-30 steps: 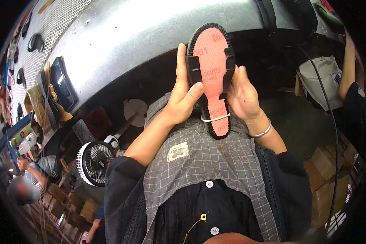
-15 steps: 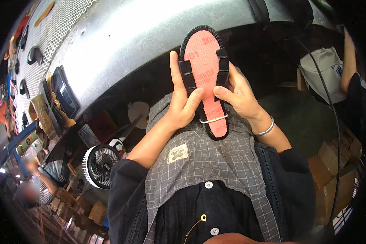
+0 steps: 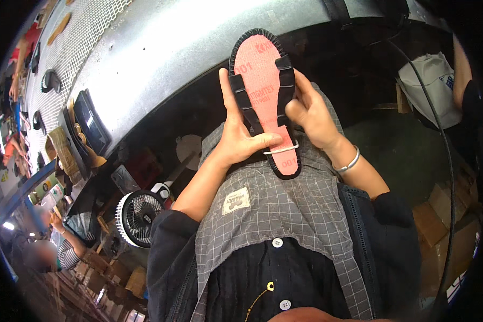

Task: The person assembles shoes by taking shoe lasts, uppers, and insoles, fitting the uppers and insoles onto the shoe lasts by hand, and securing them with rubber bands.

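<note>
An unfinished sandal is held bottom up above my lap, its toe end pointing away. Its underside is a pink insole board with a pleated black edge, and black strap ends lie folded over both sides. A thin white band crosses the narrow heel part. My left hand is closed round the left side, thumb pressed flat on the pink board just above the band. At the right edge, my right hand grips the side by a strap end, its thumb bent and slightly blurred; its fingertips are partly hidden behind the sandal.
A metal bench curves across the far side, with dark shoe parts and a phone-like dark tray at left. A white fan stands left of my lap. A black cable, white sack and cardboard boxes are at right. Another person sits far left.
My left thumb has slid down the board toward the white band. My right thumb has come off the board to the right edge. The sandal has shifted slightly left and away.
</note>
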A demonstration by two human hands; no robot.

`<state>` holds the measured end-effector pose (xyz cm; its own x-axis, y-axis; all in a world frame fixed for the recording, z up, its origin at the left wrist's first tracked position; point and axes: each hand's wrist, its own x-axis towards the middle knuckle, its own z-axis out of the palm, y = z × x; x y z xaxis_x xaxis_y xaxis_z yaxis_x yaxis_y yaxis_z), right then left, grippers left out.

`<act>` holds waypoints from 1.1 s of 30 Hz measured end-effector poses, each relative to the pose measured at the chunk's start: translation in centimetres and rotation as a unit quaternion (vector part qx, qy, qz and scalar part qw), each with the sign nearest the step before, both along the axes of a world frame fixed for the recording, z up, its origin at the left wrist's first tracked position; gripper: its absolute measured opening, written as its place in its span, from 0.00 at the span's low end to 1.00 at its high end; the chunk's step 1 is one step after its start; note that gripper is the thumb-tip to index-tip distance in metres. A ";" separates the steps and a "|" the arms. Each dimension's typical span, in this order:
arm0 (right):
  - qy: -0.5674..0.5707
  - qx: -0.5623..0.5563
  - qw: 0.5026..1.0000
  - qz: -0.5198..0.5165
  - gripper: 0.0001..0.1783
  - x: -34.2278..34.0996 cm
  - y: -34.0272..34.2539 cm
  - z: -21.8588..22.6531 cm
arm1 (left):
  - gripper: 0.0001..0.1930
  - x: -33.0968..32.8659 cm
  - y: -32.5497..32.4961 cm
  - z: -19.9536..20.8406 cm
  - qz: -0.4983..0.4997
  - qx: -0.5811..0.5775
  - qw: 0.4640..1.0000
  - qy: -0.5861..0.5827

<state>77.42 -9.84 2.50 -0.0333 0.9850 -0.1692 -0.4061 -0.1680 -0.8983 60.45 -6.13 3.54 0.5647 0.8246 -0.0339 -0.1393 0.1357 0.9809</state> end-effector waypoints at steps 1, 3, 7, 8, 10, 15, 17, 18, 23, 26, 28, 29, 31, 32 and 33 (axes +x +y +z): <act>0.094 -0.027 0.995 0.008 0.40 0.5 -0.1 -0.7 | 0.69 -0.1 0.1 0.0 -0.005 0.030 0.999 0.019; 0.190 -0.108 0.976 0.017 0.36 1.0 -1.3 -1.6 | 0.69 -0.2 0.4 -0.1 -0.004 0.029 0.999 0.013; 0.147 -0.188 0.962 0.131 0.24 0.8 -3.1 -2.3 | 0.70 0.0 0.3 1.3 0.023 -0.078 0.996 -0.029; 0.050 -0.131 0.989 0.043 0.24 0.2 -3.0 -0.6 | 0.71 0.3 0.2 1.4 0.031 -0.095 0.991 -0.088; -0.003 -0.068 0.996 -0.049 0.29 -0.2 -2.5 3.1 | 0.71 -0.1 -0.8 2.4 0.051 -0.108 0.988 -0.101; -0.069 -0.052 0.986 0.141 0.45 0.3 -3.2 5.3 | 0.51 -0.2 -1.9 2.8 0.047 -0.126 0.989 -0.055; -0.067 -0.048 0.988 0.130 0.48 0.2 -3.6 5.8 | 0.39 0.4 -1.7 3.5 0.044 -0.124 0.988 -0.085; -0.064 -0.030 0.989 0.133 0.50 0.1 -3.7 6.0 | 0.36 0.4 -1.5 4.3 0.051 -0.142 0.985 -0.088; -0.089 0.047 0.977 0.185 0.53 0.1 -3.3 6.5 | 0.33 0.2 2.4 6.9 0.191 -0.041 0.954 -0.229; -0.014 0.015 0.970 0.242 0.54 1.3 -4.0 7.1 | 0.33 -2.3 9.2 9.2 0.315 0.047 0.916 -0.243; 0.043 -0.025 0.964 0.261 0.53 2.3 -4.1 6.2 | 0.28 -4.6 14.8 10.6 0.267 0.000 0.924 -0.273; 0.036 -0.037 0.964 0.260 0.53 2.7 -4.0 6.2 | 0.26 -5.7 17.4 10.4 0.249 -0.061 0.937 -0.237; -0.001 -0.026 0.981 0.192 0.51 2.9 -3.6 7.2 | 0.19 -8.1 22.8 10.0 0.167 -0.104 0.953 -0.230; -0.056 0.002 0.984 0.168 0.50 2.9 -3.1 7.8 | 0.19 -9.8 25.9 10.3 0.139 -0.110 0.954 -0.243; -0.110 0.027 0.983 0.142 0.49 3.3 -2.4 8.2 | 0.20 -10.7 28.6 10.6 0.110 -0.099 0.960 -0.239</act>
<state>80.74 -12.20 10.66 -0.2769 0.9491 -0.1502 -0.1437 -0.1955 -0.9701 49.72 22.51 14.15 0.3683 0.9295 0.0179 -0.6131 0.2284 0.7563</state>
